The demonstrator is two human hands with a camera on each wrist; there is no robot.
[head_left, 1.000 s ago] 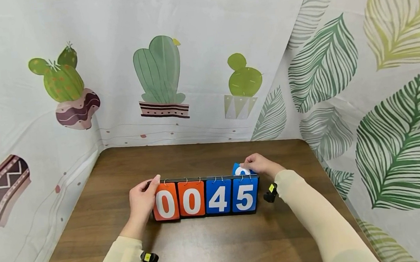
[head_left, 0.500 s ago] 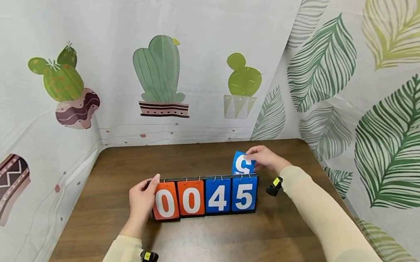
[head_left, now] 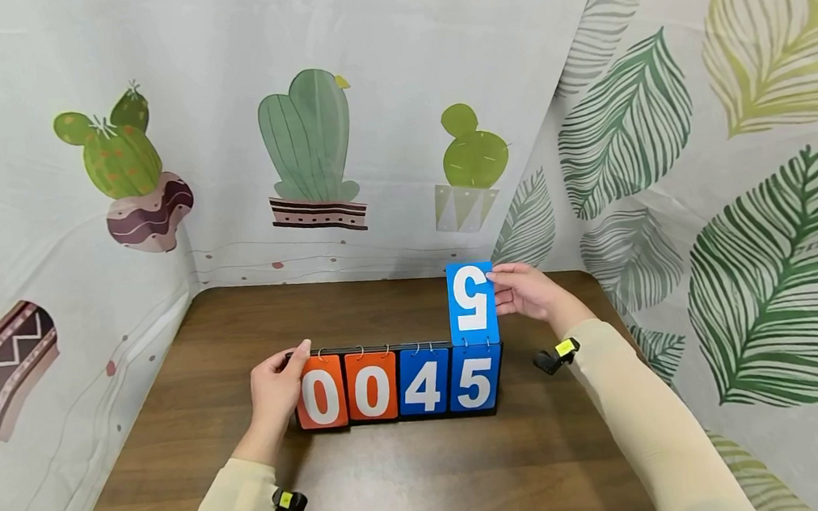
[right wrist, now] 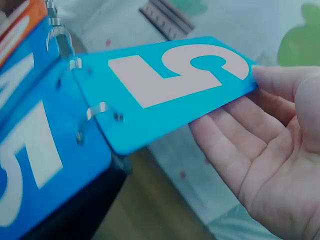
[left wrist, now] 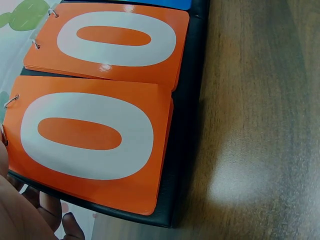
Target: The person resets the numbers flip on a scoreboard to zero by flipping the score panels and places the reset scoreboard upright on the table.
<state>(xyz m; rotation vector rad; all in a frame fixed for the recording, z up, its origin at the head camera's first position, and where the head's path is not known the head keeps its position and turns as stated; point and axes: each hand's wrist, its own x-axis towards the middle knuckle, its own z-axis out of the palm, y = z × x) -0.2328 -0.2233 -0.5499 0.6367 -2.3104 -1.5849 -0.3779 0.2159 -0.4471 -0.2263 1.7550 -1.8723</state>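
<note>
A black flip scoreboard (head_left: 403,419) stands on the table, its ringed number cards reading 0 0 4 5. Two orange cards hang on the left and two blue ones on the right. My left hand (head_left: 275,389) grips the board's upper left corner, thumb in front and fingers behind, as the left wrist view also shows. My right hand (head_left: 525,290) pinches the outer edge of a blue card (head_left: 471,303) marked with an upside-down 5. This card stands up above the board, still on its metal rings (right wrist: 97,109). Below it another blue 5 card (head_left: 475,378) hangs in front.
The brown wooden table (head_left: 400,483) extends around the scoreboard. Behind it hangs a white cloth (head_left: 375,31) printed with cacti, and leaf-patterned cloth (head_left: 783,279) lines the right side. Small black wrist cameras (head_left: 289,504) are worn on both wrists.
My right hand has risen and moved slightly right, swinging the blue 5 card up from behind the board until it stands above the top edge. My left hand has stayed in place.
</note>
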